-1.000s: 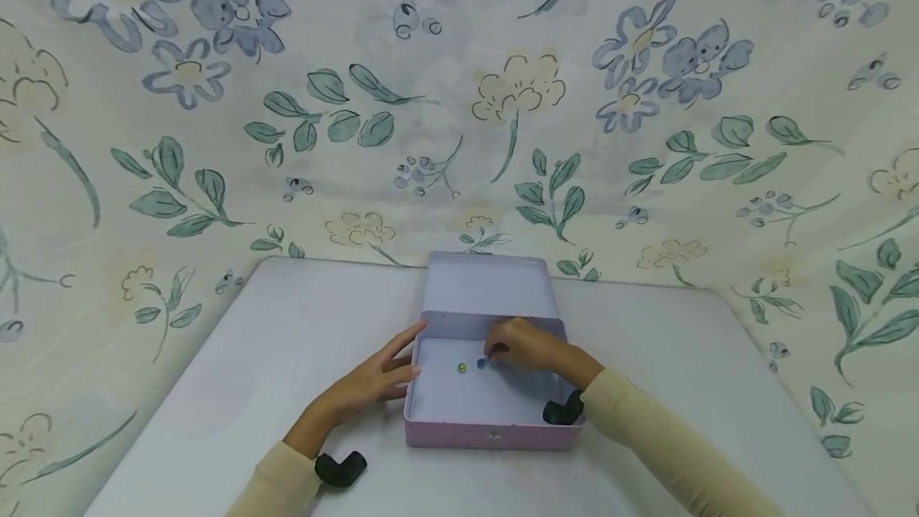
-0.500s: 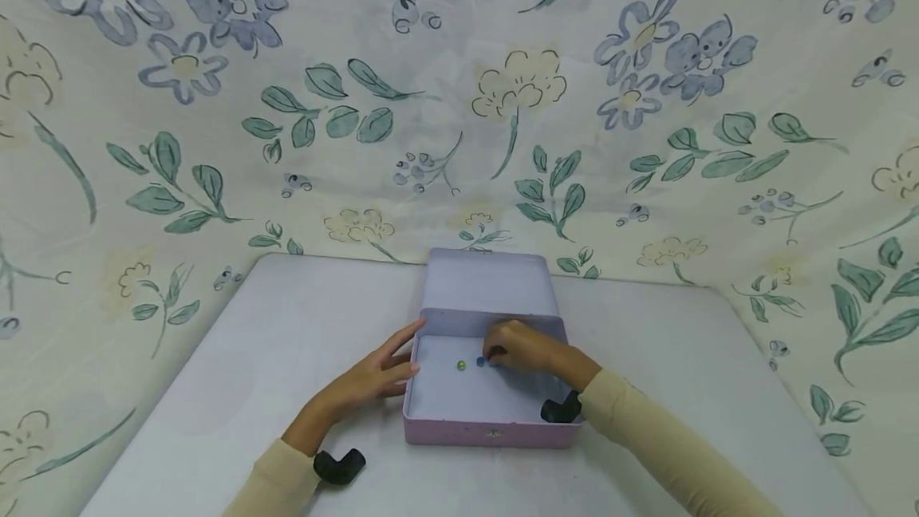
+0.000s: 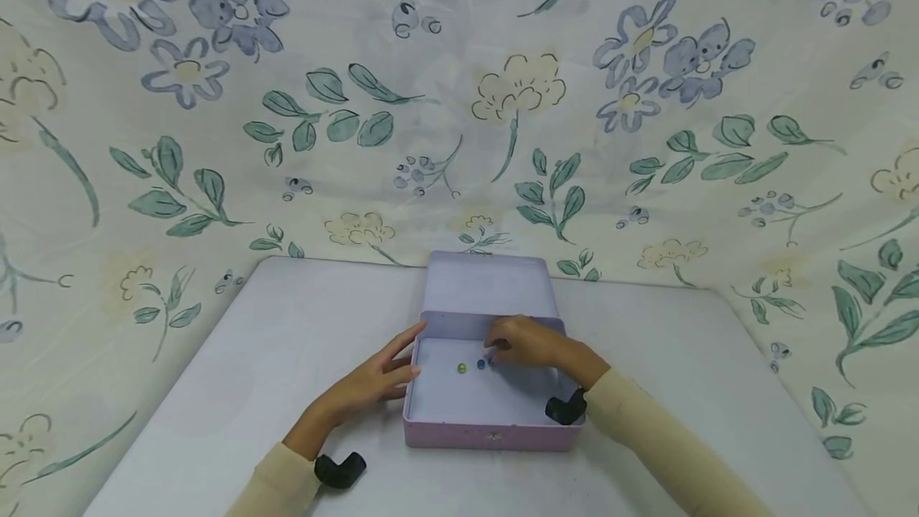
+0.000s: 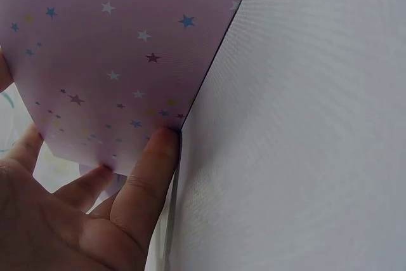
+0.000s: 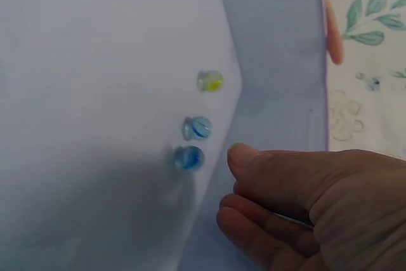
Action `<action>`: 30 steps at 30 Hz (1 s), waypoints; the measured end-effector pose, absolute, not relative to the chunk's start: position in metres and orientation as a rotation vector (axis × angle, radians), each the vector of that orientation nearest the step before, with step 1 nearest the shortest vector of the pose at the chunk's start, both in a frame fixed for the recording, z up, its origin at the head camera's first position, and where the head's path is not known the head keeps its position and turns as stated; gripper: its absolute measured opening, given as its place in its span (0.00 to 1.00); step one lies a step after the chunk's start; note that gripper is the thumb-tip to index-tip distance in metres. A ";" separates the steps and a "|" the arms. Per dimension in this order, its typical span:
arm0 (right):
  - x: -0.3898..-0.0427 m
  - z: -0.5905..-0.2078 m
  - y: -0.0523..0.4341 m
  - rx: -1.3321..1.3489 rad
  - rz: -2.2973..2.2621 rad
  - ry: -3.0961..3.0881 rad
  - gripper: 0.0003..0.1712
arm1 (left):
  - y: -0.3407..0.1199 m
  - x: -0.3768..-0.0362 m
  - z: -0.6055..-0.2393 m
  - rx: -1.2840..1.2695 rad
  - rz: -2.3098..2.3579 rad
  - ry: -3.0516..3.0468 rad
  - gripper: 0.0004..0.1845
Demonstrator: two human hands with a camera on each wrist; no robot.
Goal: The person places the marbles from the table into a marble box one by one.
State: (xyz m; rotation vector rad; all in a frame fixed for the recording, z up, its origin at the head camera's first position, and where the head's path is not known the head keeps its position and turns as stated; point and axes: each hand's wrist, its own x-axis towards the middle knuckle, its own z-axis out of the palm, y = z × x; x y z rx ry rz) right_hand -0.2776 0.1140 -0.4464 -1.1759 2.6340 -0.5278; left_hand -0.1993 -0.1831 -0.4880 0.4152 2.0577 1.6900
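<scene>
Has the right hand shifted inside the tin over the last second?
Yes, slightly: the right hand has drawn a little toward the tin's back wall, away from the blue marble, which it was nearly touching before.

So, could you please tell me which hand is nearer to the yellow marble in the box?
Right. The right hand hovers inside the box just beside the yellow marble; the left hand rests on the box's outer left wall.

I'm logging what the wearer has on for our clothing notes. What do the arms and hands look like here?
Both arms wear long pale yellow sleeves ending at the wrists. A black wrist mount sits under the left wrist and another under the right. The left hand and right hand are bare.
</scene>
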 end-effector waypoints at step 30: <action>-0.235 -0.395 0.221 -1.128 -0.706 2.742 0.12 | -0.185 -0.200 -0.489 0.452 1.685 2.044 0.37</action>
